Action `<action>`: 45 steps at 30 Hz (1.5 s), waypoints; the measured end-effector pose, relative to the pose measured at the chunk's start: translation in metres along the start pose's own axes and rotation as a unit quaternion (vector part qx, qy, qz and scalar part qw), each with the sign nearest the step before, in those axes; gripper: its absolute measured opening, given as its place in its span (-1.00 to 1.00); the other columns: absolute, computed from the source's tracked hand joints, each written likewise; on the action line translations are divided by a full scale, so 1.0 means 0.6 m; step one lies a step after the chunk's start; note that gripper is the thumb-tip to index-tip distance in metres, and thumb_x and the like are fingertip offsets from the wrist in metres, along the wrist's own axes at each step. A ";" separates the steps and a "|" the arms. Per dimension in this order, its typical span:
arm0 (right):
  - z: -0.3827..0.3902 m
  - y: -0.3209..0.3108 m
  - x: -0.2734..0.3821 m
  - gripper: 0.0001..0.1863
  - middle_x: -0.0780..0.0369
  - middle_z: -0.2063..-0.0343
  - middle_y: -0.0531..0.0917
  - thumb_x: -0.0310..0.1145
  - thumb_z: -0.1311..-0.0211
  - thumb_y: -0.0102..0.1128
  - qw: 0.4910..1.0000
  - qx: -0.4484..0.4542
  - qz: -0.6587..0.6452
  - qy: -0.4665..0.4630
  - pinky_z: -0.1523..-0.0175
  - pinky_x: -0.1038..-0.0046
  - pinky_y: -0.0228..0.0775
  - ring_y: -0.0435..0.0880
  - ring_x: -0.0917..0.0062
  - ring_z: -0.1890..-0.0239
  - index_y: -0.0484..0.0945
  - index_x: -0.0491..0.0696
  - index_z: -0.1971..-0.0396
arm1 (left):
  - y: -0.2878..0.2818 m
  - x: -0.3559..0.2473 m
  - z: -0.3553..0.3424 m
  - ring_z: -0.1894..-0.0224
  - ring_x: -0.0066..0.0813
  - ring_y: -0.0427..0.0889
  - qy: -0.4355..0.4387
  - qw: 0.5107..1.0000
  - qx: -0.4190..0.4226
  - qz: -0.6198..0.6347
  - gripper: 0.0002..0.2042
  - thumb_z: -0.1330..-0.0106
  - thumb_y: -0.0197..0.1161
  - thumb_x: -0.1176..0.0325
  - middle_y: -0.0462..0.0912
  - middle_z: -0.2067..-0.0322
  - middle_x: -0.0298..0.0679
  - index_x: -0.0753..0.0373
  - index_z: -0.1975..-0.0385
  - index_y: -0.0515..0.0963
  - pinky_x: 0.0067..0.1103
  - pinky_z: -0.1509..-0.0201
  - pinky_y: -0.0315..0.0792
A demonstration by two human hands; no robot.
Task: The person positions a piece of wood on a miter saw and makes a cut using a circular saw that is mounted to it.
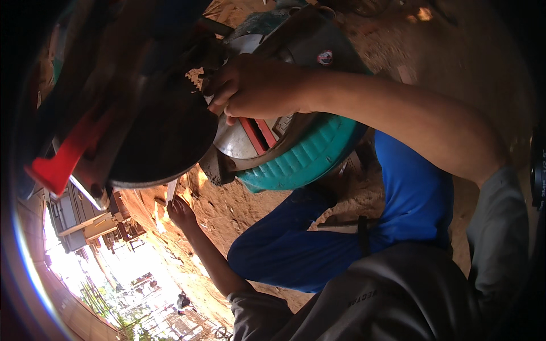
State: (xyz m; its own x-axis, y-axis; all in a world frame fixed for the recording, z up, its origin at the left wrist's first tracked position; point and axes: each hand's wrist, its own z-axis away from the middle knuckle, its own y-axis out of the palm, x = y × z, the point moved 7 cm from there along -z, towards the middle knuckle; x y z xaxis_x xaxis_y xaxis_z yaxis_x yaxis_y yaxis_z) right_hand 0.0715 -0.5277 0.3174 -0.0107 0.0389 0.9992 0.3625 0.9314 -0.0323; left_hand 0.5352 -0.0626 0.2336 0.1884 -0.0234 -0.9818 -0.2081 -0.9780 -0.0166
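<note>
A miter saw with a ribbed green base [301, 153] and a round metal table stands in front of me. Its red slotted insert [256, 136] shows beneath my right hand [256, 85], which reaches over the table with curled fingers; what they grip is hidden. The dark round blade or guard [165, 142] is to the left of that hand, close to its fingertips. A blurred red handle [57, 170] juts out at the far left. Lower down, my left hand [181, 213] is closed around the end of a thin pale strip [172, 190], whose other end passes behind the dark disc.
My blue-trousered leg [296, 250] is bent close to the saw. Brown ground with lit patches [222, 210] lies around it. Wooden furniture [85, 216] and a bright opening [131, 273] appear at lower left.
</note>
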 end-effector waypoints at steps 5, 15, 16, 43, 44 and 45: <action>0.002 0.010 -0.005 -0.51 0.14 -0.02 0.78 -0.49 -0.26 0.21 1.000 0.008 -0.016 -0.016 -0.20 0.45 0.60 0.79 0.52 -0.01 0.56 -0.22 -0.21 | 0.007 -0.041 0.028 -0.05 -0.02 0.63 0.317 0.845 0.084 -0.422 -0.72 -0.46 0.25 0.34 0.62 0.01 0.08 0.45 0.01 0.57 -0.33 -0.14 0.65; 0.042 0.008 -0.028 -0.46 0.17 -0.06 0.73 -0.32 -0.42 0.25 0.997 0.053 -0.040 0.046 -0.08 0.43 0.53 0.72 0.52 0.02 0.42 -0.05 -0.36 | 0.058 -0.154 0.106 -0.04 -0.14 0.60 0.398 0.803 -0.043 -0.441 -0.63 -0.44 0.30 0.39 0.59 -0.02 -0.02 0.30 -0.17 0.43 -0.39 -0.09 0.56; 0.048 -0.004 -0.020 -0.47 0.17 -0.04 0.73 -0.32 -0.42 0.24 0.997 0.042 -0.051 0.046 -0.04 0.44 0.52 0.72 0.53 0.04 0.42 -0.07 -0.35 | 0.085 -0.158 0.116 0.01 -0.25 0.62 0.430 0.773 -0.036 -0.465 -0.57 -0.43 0.29 0.44 0.57 0.00 -0.10 0.20 -0.25 0.35 -0.45 -0.02 0.60; 0.114 -0.172 -0.058 -0.50 0.23 -0.21 0.59 -0.37 -0.44 0.21 0.979 -0.005 0.205 0.001 -0.25 0.45 0.41 0.56 0.53 -0.20 0.48 -0.11 -0.34 | 0.312 -0.168 0.264 -0.04 0.03 0.74 -0.129 0.939 0.227 0.225 -0.65 -0.59 0.10 0.38 0.58 -0.11 0.12 0.32 -0.23 0.23 -0.30 -0.09 0.72; 0.115 -0.188 -0.073 -0.46 0.23 -0.24 0.57 -0.39 -0.44 0.21 0.982 0.006 0.190 -0.007 -0.32 0.41 0.39 0.55 0.51 -0.24 0.43 -0.11 -0.38 | 0.314 -0.168 0.265 -0.04 0.03 0.74 -0.130 0.940 0.220 0.224 -0.65 -0.59 0.10 0.38 0.58 -0.11 0.12 0.32 -0.23 0.23 -0.30 -0.09 0.72; 0.117 -0.195 -0.070 -0.45 0.24 -0.26 0.54 -0.42 -0.42 0.21 0.980 -0.003 0.200 -0.017 -0.37 0.40 0.33 0.50 0.51 -0.29 0.42 -0.12 -0.38 | 0.329 -0.171 0.274 -0.01 0.02 0.76 -0.127 0.924 0.278 0.230 -0.64 -0.59 0.10 0.37 0.59 -0.09 0.11 0.35 -0.25 0.25 -0.31 -0.09 0.72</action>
State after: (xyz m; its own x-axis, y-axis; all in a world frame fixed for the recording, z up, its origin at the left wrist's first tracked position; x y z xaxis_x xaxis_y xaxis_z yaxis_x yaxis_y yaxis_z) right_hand -0.0356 -0.6131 0.2775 0.1026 0.4133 0.9048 0.3489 0.8369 -0.4218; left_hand 0.3173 -0.2192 0.3000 -0.2596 -0.2915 -0.9206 -0.6838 -0.6177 0.3884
